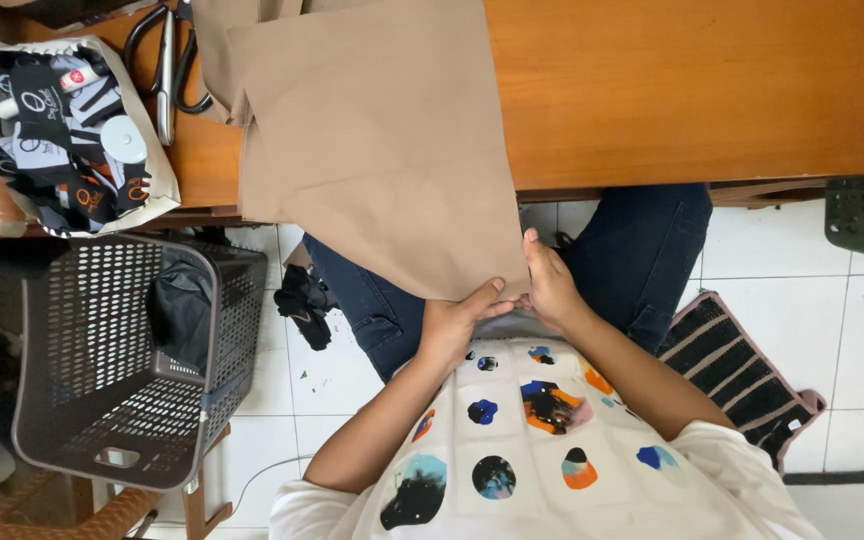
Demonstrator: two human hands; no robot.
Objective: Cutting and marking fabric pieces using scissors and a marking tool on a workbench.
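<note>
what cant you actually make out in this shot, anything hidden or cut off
- Head view: the near edge of the tan fabric is covered where the left hand and right hand pinch it.
- The fingertips are under the cloth, so the grip cannot be seen.
- The scissors run off the top edge.
- The dark item inside the grey basket is shadowed; its kind is unclear.
- The bag of dark scraps is too jumbled to sort.

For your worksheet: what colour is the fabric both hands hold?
Plain tan fabric, clearest in the head view.

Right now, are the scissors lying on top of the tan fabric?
No, the scissors lie on the wooden table beside the tan fabric.
</note>
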